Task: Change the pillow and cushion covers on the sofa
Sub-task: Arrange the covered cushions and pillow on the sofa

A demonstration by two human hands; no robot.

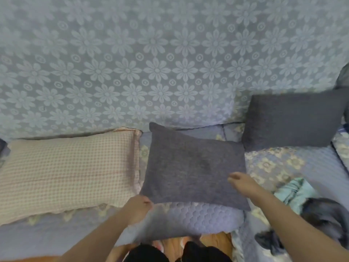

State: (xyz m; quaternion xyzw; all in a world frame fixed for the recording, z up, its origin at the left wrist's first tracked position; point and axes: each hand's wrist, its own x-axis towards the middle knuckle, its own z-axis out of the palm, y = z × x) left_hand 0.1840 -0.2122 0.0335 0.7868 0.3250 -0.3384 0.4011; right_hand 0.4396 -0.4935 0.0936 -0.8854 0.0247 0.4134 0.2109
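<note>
Grey cushion, pink-check pillow

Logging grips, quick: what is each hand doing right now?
Left hand: grips the grey cushion at its near left corner.
Right hand: rests on it; fingers blurred, cannot tell.

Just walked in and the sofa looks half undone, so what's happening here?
A person is handling the dark grey cushion lying flat on the sofa seat. The left hand pinches its near left corner; the right hand reaches over its right edge, grip unclear. A checked pillow lies to the left, and a second grey cushion leans on the backrest.
</note>
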